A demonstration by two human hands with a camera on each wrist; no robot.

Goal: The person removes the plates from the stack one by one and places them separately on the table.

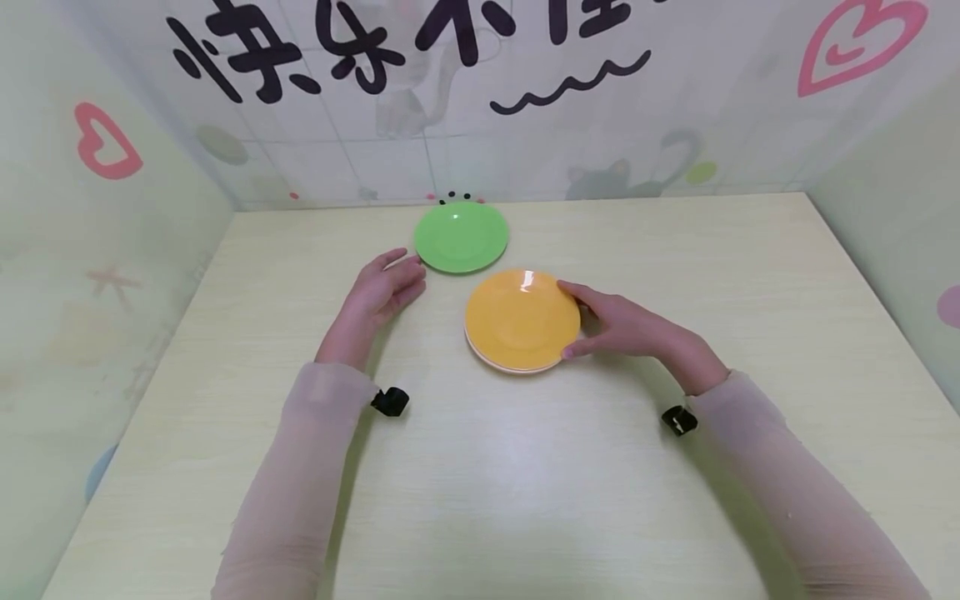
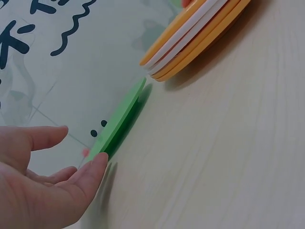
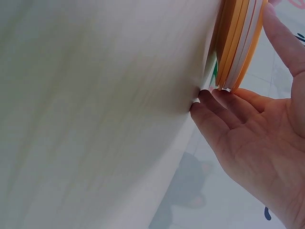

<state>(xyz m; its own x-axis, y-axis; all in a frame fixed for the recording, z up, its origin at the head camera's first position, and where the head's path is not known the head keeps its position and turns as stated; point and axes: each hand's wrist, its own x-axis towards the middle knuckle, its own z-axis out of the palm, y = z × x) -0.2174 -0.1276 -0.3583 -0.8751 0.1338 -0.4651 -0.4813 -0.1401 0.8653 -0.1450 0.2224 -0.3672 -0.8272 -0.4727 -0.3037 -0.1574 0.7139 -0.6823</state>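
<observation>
My work surface is the pale table (image 1: 465,483); its flat face is the reference for holding every plate level. The plate stack (image 1: 522,320), orange on top with white and orange rims below, sits about mid-table, nearer to me and to the right of the green plate (image 1: 461,237), which lies by the table's far edge. My right hand (image 1: 626,325) grips the stack's right side. My left hand (image 1: 382,287) holds nothing, its fingers loosely extended at the green plate's left rim; I cannot tell whether they touch it. The right grip should span all the layers, since smooth rims would probably slide over one another under a sideways push. For the green plate, I should work a fingertip under its low rim before applying the thumb. On the right, the thumb (image 1: 573,348) sits at the near rim and the index finger (image 1: 570,287) at the far; even pressure should prevent rotation.
</observation>
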